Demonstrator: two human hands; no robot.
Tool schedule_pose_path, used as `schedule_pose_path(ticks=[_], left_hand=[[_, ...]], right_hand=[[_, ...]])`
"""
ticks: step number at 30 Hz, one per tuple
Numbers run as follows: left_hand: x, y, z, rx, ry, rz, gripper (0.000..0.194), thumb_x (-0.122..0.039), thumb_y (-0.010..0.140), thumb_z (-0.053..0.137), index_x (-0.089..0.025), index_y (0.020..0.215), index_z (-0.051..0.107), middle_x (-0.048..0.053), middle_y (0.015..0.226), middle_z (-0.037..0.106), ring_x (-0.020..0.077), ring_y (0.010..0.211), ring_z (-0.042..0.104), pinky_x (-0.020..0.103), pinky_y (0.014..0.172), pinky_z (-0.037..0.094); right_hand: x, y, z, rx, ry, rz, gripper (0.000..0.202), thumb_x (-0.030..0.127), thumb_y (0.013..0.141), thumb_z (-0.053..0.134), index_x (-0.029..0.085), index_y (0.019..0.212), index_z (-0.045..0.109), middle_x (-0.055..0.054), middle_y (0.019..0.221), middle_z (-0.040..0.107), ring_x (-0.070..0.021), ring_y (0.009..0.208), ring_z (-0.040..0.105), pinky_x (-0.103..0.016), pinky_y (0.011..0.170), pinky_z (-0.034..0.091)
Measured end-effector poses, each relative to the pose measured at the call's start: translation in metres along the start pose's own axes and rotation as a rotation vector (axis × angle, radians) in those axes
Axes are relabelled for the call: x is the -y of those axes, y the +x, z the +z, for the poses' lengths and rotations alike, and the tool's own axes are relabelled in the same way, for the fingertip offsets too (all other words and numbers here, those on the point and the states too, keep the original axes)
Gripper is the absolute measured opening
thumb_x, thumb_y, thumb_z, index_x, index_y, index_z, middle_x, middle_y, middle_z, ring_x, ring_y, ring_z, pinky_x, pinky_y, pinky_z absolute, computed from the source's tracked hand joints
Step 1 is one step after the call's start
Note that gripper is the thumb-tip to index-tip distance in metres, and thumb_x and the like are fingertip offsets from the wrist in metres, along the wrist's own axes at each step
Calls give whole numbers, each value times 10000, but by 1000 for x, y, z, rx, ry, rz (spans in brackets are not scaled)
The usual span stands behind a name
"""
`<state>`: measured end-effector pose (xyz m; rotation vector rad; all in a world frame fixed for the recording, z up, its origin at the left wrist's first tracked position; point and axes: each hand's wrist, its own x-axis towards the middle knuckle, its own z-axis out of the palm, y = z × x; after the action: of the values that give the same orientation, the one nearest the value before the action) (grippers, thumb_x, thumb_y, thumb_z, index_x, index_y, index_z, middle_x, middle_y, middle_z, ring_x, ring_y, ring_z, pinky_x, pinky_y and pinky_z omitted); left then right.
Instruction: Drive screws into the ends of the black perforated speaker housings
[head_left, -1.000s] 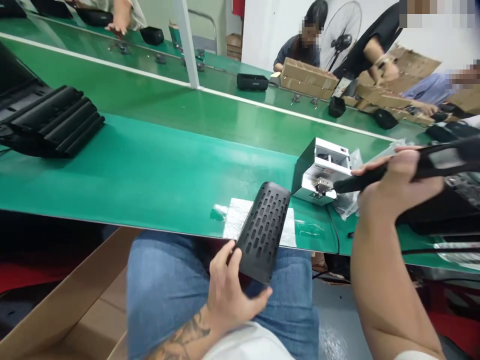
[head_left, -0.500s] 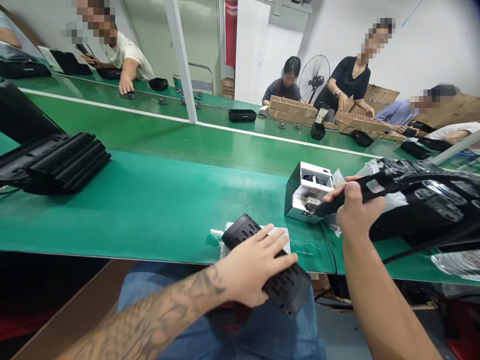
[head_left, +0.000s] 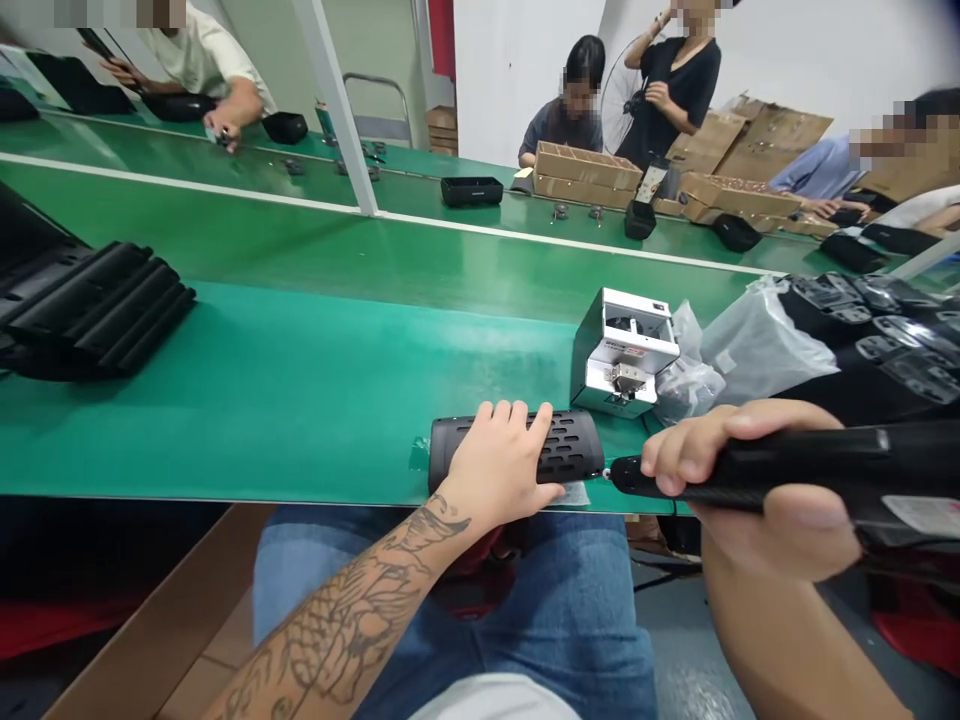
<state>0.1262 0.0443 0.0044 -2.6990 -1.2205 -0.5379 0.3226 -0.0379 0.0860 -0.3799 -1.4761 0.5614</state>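
Note:
My left hand (head_left: 499, 460) is wrapped over a black slotted speaker housing (head_left: 577, 445), which lies along the front edge of the green bench. In my right hand (head_left: 757, 480) is a black electric screwdriver (head_left: 802, 460), held level and pointing left. Its tip meets the right end of the housing, where a small shiny spot shows, perhaps a screw. Just behind stands a white and black screw feeder (head_left: 626, 350). Part of a clear plastic sheet (head_left: 574, 493) sticks out from under the housing.
Black housings (head_left: 97, 310) are stacked at the left. On the right, plastic bags (head_left: 772, 340) lie against more black housings (head_left: 900, 350). A conveyor belt (head_left: 420, 265) runs behind the bench, with several co-workers, cardboard boxes (head_left: 585, 175) and black shells (head_left: 471, 191) beyond it.
My left hand has turned the housing from slanted to nearly level on the bench edge. My right hand has brought the screwdriver from the screw feeder down to the housing's right end.

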Motion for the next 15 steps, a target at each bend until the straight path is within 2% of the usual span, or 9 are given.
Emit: schedule_pose_path(ticks=[4,15], left_hand=[[0,0,1,-5,4,-9,1051,-791,817,711,-118,1594,492,210,1268,661,393,1158,589,525,1022,399],[-1,1,1,5,0,-12,1059,-789,807,718,-119,1594,489,210,1252,658,403,1153,585,534,1022,400]], right_hand=[[-13,1,-1,14,9,22,311,409,905,791,170,1099,752,-44,693,671,-207,494,631,-384,512,548],[-28,-1,-2,56,13,84,269,398,889,830,185,1017,729,-40,702,682,-201,510,643,-389,532,580]])
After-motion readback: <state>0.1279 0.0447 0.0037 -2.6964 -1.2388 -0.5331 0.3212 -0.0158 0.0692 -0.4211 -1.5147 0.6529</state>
